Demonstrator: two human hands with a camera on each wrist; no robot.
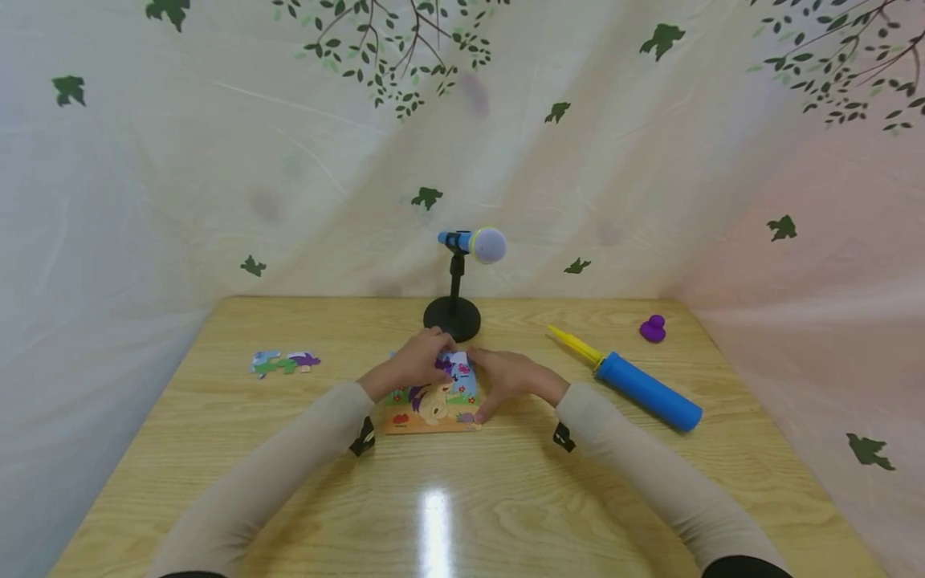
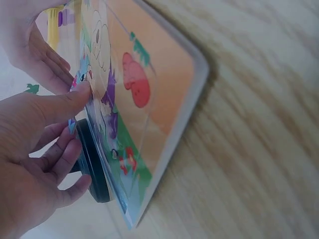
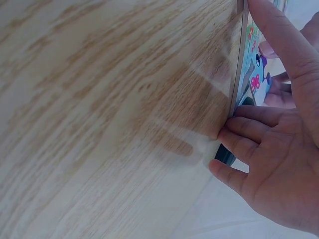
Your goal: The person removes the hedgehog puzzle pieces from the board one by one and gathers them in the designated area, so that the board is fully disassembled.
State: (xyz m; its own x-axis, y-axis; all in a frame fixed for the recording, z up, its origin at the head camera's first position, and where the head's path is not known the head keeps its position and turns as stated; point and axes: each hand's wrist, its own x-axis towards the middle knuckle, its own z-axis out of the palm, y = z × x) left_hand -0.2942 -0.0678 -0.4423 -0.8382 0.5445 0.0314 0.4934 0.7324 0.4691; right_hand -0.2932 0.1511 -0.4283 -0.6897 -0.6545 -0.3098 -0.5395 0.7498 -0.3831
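A flat jigsaw puzzle (image 1: 433, 424) with a cartoon picture lies on the table in front of me. My left hand (image 1: 419, 361) is over its far side, pinching a jigsaw piece (image 2: 73, 126) between thumb and fingers at the picture's surface. The fingers hide most of that piece. Along the puzzle's right edge is my right hand (image 1: 509, 375), its thumb at the near corner and its straight fingers touching the far corner. In the right wrist view, the fingertips (image 3: 227, 137) rest by the board's edge on the tabletop.
Several loose jigsaw pieces (image 1: 278, 365) lie to the left. A toy microphone (image 1: 488, 246) on a black stand (image 1: 453, 319) stands right behind the puzzle. To the right lie a blue hand pump (image 1: 646, 391) with a yellow nozzle and a small purple knob-shaped object (image 1: 654, 330). A patterned curtain (image 1: 347, 241) hangs behind.
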